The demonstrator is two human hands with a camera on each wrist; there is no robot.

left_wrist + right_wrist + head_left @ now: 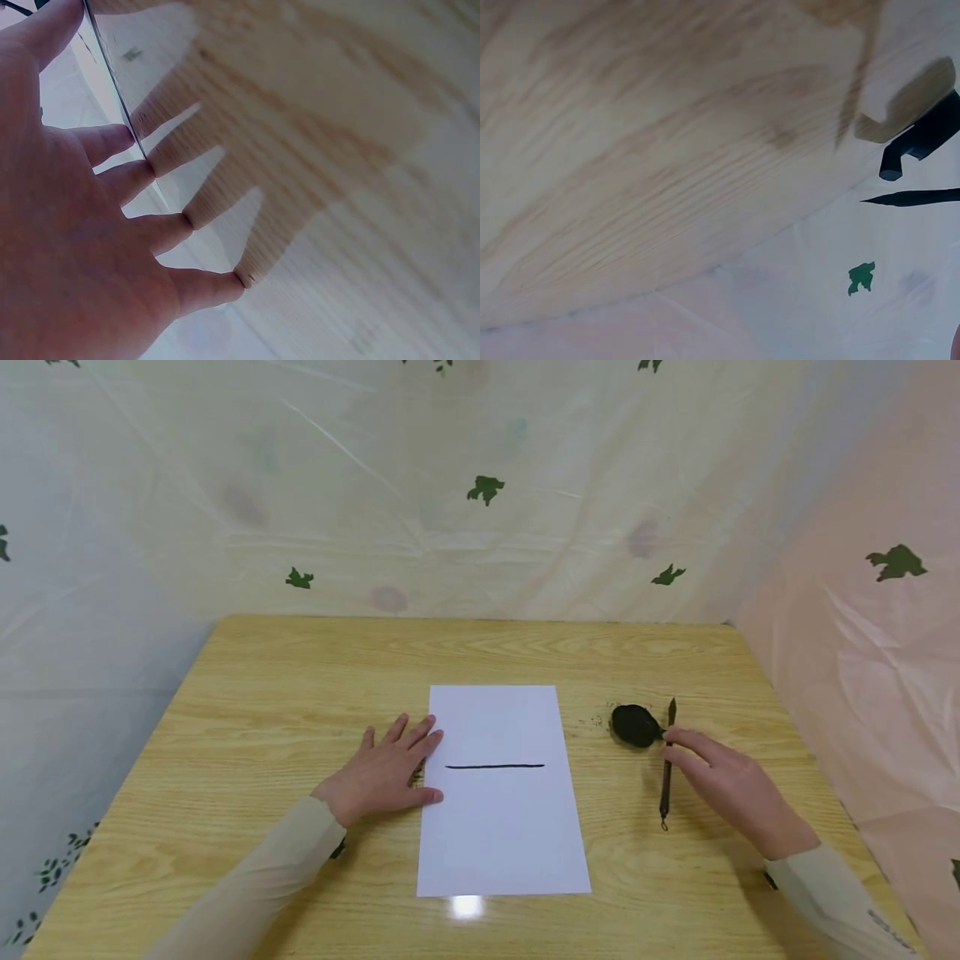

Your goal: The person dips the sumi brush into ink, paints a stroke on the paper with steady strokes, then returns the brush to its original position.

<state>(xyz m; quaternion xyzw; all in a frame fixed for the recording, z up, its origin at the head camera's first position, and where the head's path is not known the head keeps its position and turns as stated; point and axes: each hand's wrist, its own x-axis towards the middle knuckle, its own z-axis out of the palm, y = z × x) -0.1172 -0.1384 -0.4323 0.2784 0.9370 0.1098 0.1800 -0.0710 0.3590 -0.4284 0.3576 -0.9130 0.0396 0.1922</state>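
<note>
A white sheet of paper point(495, 843) with one black horizontal brush stroke point(495, 767) across it lies on the table. My left hand point(382, 777) is spread flat at its left edge, thumb and fingertips overlapping the sheet; the left wrist view has the same fingers point(210, 289) from close by, straight and apart. To the right of the paper, my right hand point(731, 781) pinches a dark writing brush point(665, 789) by its handle. The bristle tip points away from me, and in the right wrist view the brush point(915, 198) stands off from its shadow. Beside it sits a black oval ink dish point(635, 727) with a short spout.
The wooden table point(300, 660) reaches back to a pale curtain point(375, 485) with green leaf-like prints. Small dark specks point(597, 721) mark the wood left of the ink dish. A pinkish curtain point(885, 677) closes the right side.
</note>
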